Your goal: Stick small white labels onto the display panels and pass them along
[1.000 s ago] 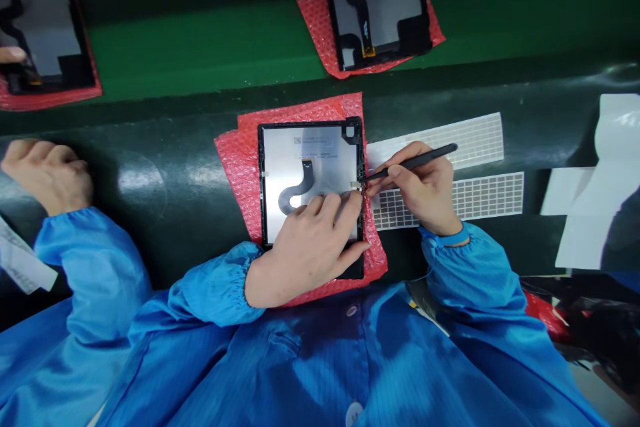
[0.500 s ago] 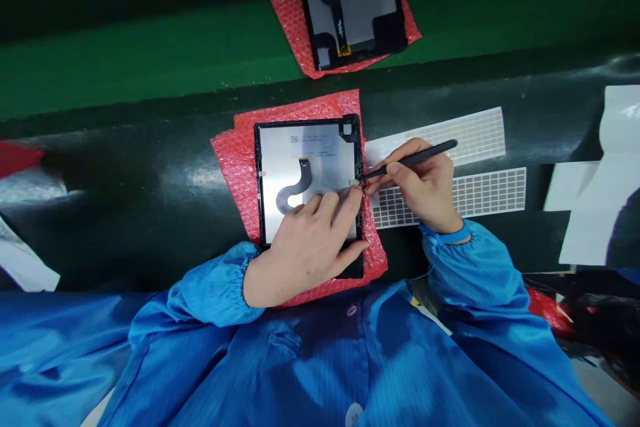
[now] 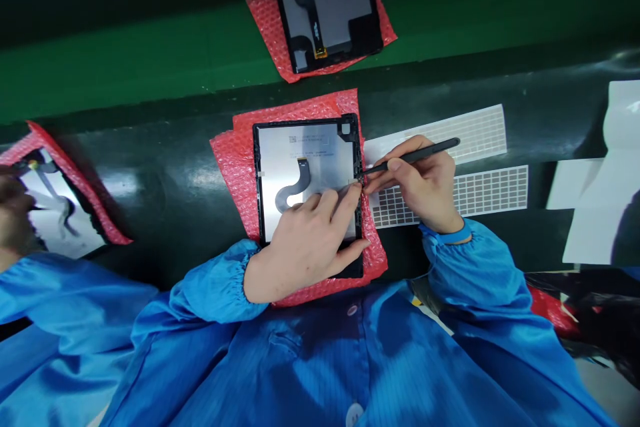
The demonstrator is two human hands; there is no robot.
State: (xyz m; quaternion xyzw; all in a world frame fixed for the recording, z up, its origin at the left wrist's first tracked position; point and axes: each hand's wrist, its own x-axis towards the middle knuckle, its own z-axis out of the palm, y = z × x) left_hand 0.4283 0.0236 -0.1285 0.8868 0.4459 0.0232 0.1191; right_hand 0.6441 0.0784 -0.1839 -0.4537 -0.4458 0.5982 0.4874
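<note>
In front of me a tablet screen assembly (image 3: 320, 170) with a black frame lies face down on red bubble wrap (image 3: 230, 167). A curved dark ribbon cable (image 3: 302, 180) runs over its silvery back. My left hand (image 3: 310, 237) rests across the lower part of the panel, fingers stretched out, its index fingertip pressing near the right edge of the frame. My right hand (image 3: 423, 180) grips black tweezers (image 3: 425, 152). Their tip touches the right edge of the frame, just above my left index fingertip. Whether the tip pinches anything is too small to tell.
Two label sheets (image 3: 493, 190) lie right of the panel, partly under my right hand. White papers (image 3: 595, 207) are farther right. On the green strip beyond sits another screen assembly (image 3: 330, 7) on red wrap. At left, a co-worker's hand (image 3: 13, 210) is over another screen (image 3: 67, 213).
The screen on the green strip has shifted left. At left a co-worker's hand and a screen on red wrap have come into view. My hands have hardly moved.
</note>
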